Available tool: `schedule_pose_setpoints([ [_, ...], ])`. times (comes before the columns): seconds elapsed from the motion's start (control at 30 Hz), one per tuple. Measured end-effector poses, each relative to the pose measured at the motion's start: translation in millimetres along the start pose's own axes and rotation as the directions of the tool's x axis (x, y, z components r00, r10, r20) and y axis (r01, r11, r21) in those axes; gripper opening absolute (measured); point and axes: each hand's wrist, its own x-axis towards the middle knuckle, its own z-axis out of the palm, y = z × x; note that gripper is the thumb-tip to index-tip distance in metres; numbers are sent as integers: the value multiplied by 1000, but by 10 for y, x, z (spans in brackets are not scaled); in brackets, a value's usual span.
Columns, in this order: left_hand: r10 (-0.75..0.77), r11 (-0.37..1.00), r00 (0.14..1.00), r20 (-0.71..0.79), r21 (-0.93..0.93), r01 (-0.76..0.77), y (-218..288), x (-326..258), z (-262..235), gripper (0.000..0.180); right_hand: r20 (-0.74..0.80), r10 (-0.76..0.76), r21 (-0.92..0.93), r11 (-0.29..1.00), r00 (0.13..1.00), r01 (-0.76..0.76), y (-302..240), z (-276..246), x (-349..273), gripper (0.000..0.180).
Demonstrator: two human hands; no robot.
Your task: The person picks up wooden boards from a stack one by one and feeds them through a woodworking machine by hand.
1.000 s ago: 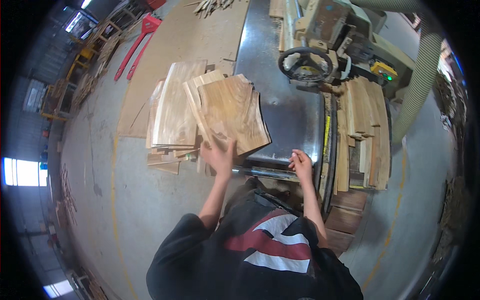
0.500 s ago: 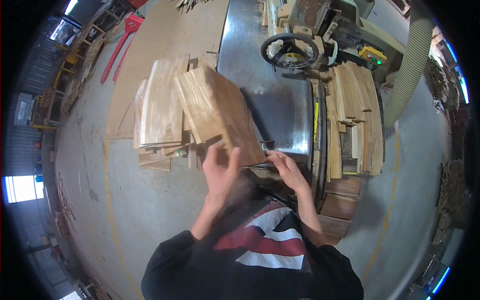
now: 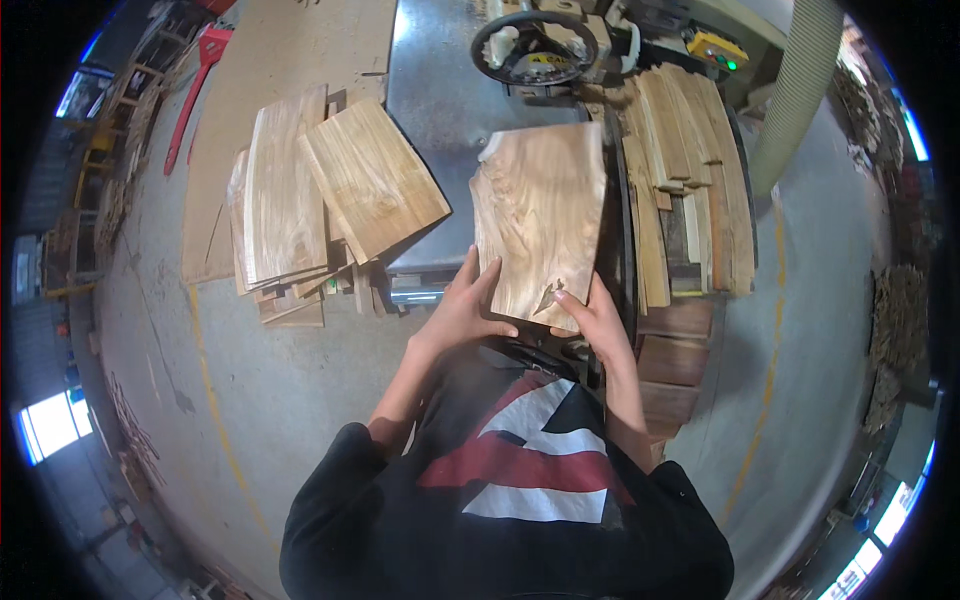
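Note:
A pale wooden board (image 3: 541, 222) with a wavy natural edge lies flat over the grey metal machine table (image 3: 440, 110). My left hand (image 3: 465, 310) grips its near left corner and my right hand (image 3: 590, 315) holds its near right corner. To the left, a stack of similar boards (image 3: 320, 195) rests on a low pile beside the table. Both forearms rise from the lower edge, in black sleeves.
A black handwheel (image 3: 535, 48) sits at the machine's far end. Narrow planks (image 3: 690, 180) are stacked along the right side. A pale dust hose (image 3: 795, 95) curves at the upper right. A red tool (image 3: 195, 85) lies on the concrete floor at the upper left.
I have lifted one board off the left stack and carried it right onto the machine table. Both hands now hold its near edge.

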Motion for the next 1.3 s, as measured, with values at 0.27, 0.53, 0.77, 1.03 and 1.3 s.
schedule_pose_setpoints([
  [0.27, -156, 950, 987, 43, -266, 161, -27, 101, 122, 106, 13, -159, -253, 955, 987, 157, -25, -58, -83, 45],
  [0.53, -10, -169, 981, 192, -968, 187, -298, -53, -56, 86, 563, -150, 95, 989, 813, 117, -541, 265, -219, 49],
  [0.77, -593, 362, 782, -193, -931, 46, -409, 15, 156, 46, 111, 164, -448, 889, 980, -97, -54, 233, -62, 72],
  [1.03, 35, 990, 544, -839, -46, -135, -419, 916, -167, 55, -72, 161, -399, 900, 984, -176, 565, -1, 119, 83],
  [1.3, 226, 857, 799, -557, 503, 108, -279, 984, 381, 52, -239, 93, -66, 991, 967, -112, 769, 184, 646, 70],
])
